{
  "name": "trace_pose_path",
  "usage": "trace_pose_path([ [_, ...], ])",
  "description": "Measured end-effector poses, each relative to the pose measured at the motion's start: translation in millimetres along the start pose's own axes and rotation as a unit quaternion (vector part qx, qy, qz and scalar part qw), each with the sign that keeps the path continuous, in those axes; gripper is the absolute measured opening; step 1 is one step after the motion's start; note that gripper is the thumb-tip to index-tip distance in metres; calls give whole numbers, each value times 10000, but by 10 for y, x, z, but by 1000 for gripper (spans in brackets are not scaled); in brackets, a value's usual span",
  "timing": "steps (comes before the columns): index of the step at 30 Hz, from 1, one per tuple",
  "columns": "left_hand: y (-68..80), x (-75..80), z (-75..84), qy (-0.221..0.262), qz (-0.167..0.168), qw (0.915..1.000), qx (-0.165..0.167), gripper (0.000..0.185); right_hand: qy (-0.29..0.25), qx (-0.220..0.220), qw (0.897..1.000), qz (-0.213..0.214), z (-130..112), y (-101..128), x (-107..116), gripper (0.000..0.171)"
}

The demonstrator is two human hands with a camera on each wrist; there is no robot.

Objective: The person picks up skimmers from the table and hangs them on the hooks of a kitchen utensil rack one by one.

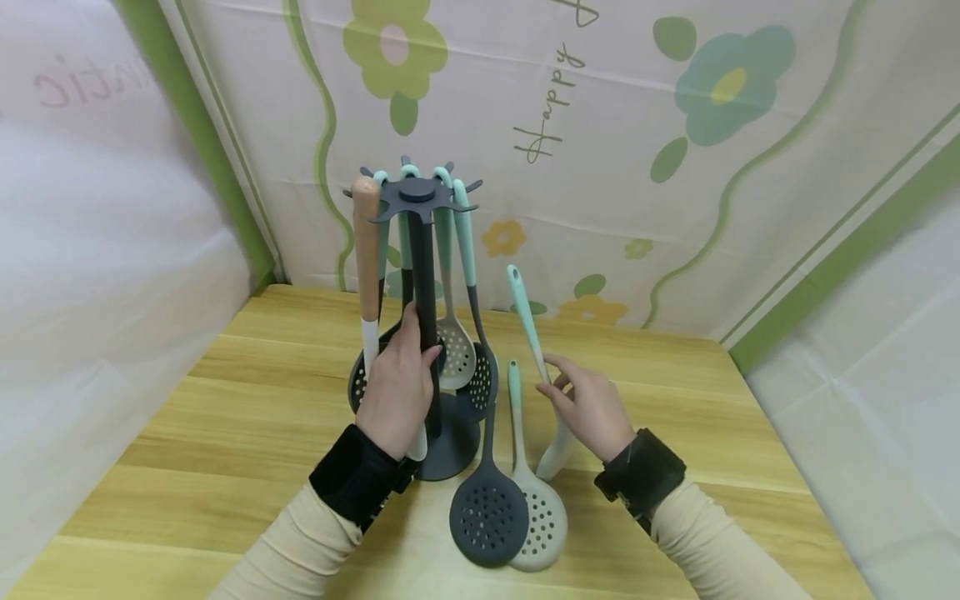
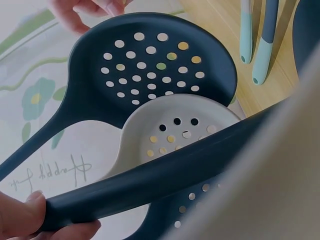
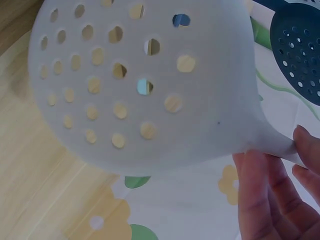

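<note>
My left hand (image 1: 396, 396) grips the dark pole of a utensil stand (image 1: 424, 275) with thumb and fingers around it. Several mint-handled utensils hang from the stand's top, among them a pale skimmer (image 1: 456, 354) and dark perforated ones. A wooden-handled white utensil (image 1: 367, 250) hangs closest to that hand, which partly hides it. Right of the stand, my right hand (image 1: 592, 408) pinches a pale skimmer (image 3: 210, 110) at its neck, mint handle pointing up. In the head view its head is seen nearly edge-on, partly behind the hand.
A dark skimmer (image 1: 489, 517) lies on the wooden table (image 1: 187, 450) before the stand's round base (image 1: 453, 446), overlapping another pale skimmer (image 1: 551, 525). Patterned cloth (image 1: 480, 100) with flowers hangs behind and beside the table.
</note>
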State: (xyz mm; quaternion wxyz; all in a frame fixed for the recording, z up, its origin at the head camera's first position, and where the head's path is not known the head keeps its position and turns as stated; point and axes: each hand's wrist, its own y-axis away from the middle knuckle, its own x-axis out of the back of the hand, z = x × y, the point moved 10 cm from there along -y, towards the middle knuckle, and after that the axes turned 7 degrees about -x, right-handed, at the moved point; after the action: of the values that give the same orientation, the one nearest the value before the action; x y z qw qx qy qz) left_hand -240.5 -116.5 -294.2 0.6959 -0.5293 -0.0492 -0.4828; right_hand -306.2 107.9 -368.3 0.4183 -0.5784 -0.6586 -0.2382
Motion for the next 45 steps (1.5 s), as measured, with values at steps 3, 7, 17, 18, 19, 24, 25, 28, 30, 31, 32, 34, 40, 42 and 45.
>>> trace_pose_path([
  [3,3,8,3,-29,22,10000,-12,53,-22,26,10000,26,-13,5,12,43],
  [7,5,6,1,8,22,10000,-8,54,-49,78,9999,85,-30,12,30,42],
  [17,18,-17,-11,38,-62,10000,9,53,-175,180,9994,220,-88,42,79,39],
  [18,19,-16,-9,29,-61,10000,6,53,-195,173,9994,235,-92,44,85,39],
  [19,20,-15,-7,18,-60,10000,2,53,-212,172,9993,250,-97,46,91,39],
  [24,23,-16,-2,-1,-73,10000,13,53,-263,191,9989,338,-124,59,122,38],
  [25,23,-17,-1,3,-76,10000,17,53,-261,206,9988,361,-132,61,129,38],
  [28,23,-19,1,19,-80,10000,23,53,-278,247,9985,407,-159,70,147,38],
  [30,23,-16,4,13,-78,10000,14,53,-307,267,9982,433,-176,73,161,38],
  [31,22,-15,5,11,-77,10000,9,53,-316,272,9982,439,-182,73,165,38],
  [32,23,-15,6,8,-75,10000,4,53,-334,272,9981,439,-189,72,170,38],
  [34,24,-14,8,-5,-72,10000,-12,53,-356,258,9980,444,-198,68,179,38],
  [40,26,-13,16,-27,-51,10000,-64,53,-352,276,9977,511,-236,64,219,39],
  [42,27,-12,15,-36,-43,10000,-65,53,-358,355,9971,566,-266,71,240,39],
  [45,25,-9,15,-45,-24,10000,-69,53,-373,479,9961,645,-315,87,269,39],
])
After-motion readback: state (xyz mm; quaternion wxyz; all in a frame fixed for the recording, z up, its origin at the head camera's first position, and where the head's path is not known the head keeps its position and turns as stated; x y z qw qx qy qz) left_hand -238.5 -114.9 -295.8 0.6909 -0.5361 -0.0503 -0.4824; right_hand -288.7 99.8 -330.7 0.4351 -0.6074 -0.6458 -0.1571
